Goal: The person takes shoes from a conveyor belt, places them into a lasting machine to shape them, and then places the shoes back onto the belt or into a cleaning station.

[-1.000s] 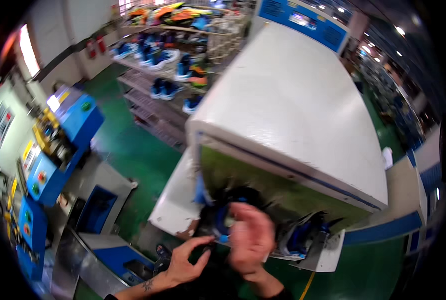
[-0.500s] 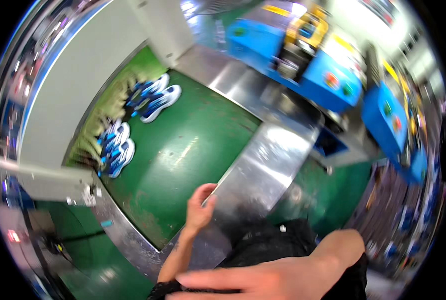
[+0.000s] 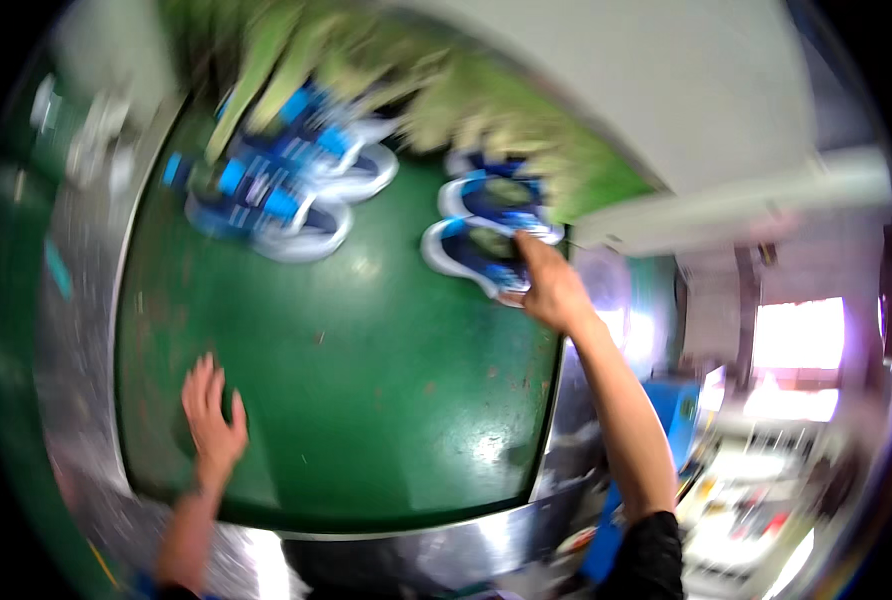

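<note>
Blue-and-white sneakers lie in two groups at the far end of a green conveyor belt (image 3: 366,380). In the right group, my right hand (image 3: 556,290) has its fingers and thumb closed around one end of the nearest sneaker (image 3: 476,258). Another sneaker (image 3: 496,200) sits right behind that one. The left group, blurred, has a nearer sneaker (image 3: 266,215) and one behind it (image 3: 356,170), both with bright blue patches. My left hand (image 3: 214,415) is over the belt's left side, fingers stretched out, holding nothing.
A fringed curtain (image 3: 436,95) hangs across the opening of a pale machine housing (image 3: 656,70) behind the sneakers. Metal edging (image 3: 86,330) borders the belt. Blue equipment (image 3: 674,405) stands at the right, with a bright window (image 3: 801,335) beyond.
The view has swung round and come nearer the sneakers. My right hand has reached out and taken hold of a sneaker; my left hand has gone from the metal edge to over the belt.
</note>
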A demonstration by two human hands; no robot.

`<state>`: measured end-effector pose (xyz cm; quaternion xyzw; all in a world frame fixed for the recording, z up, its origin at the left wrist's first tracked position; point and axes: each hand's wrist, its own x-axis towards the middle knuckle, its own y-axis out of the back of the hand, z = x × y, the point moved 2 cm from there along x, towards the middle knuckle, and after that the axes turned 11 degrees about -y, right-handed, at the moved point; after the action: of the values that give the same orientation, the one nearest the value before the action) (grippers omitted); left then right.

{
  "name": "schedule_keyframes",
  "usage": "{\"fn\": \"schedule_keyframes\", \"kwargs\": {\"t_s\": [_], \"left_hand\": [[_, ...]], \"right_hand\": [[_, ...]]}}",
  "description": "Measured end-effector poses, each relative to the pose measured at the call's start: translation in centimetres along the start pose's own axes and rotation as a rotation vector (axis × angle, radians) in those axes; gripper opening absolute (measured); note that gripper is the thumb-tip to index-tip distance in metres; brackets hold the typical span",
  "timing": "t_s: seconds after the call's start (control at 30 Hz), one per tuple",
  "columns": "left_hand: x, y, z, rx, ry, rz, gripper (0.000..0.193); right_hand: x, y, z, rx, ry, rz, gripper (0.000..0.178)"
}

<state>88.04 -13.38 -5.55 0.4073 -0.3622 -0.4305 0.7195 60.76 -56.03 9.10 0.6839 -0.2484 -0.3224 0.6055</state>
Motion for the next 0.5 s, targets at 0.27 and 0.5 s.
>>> {"fn": "schedule_keyframes", "kwargs": {"t_s": [0.27,0.5], "left_hand": [[2.0,-2.3,-5.2,0.003,-0.002,0.148,0.041],[4.9,6.0,8.9,-0.942,0.427,-0.458,0.065]], "right_hand": [[0.8,-3.2,-6.1,0.088,-0.064,0.017,0.051],[-34.3,6.5,-16.6,0.993,-0.551,-0.099,0.071]]}}
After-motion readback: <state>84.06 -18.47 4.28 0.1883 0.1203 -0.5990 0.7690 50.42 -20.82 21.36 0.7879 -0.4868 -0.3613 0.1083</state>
